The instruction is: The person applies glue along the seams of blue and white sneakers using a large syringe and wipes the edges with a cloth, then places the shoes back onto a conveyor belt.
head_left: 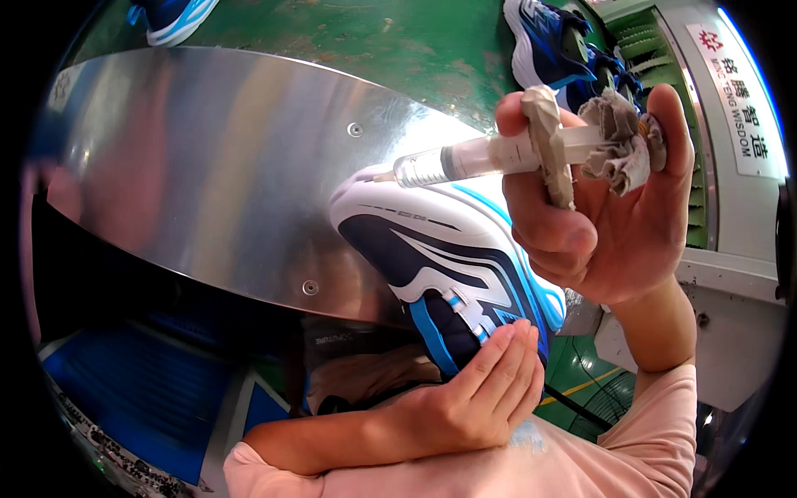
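Note:
My right hand (610,228) grips a clear plastic syringe (477,158) with its thumb at the plunger end and fingers at the flange. Grey-beige wrapping (544,141) covers the flange, and more crumpled wrapping surrounds the plunger end. The needle tip points left and meets, or sits just above, the pale sole edge at the toe of a sneaker (415,236). This shoe is white, navy and bright blue, tilted on its side with its sole facing away from me. My left hand (498,373) is closed on the shoe's upper near the collar, its fingertips pressed to the side.
A shiny metal plate (207,166) with screws lies under the shoe's toe. Beyond it runs a green surface (332,50) carrying a sneaker (178,21) at far left and several dark blue shoes (556,46) at far right. A pale machine housing (747,224) with green flaps stands at right.

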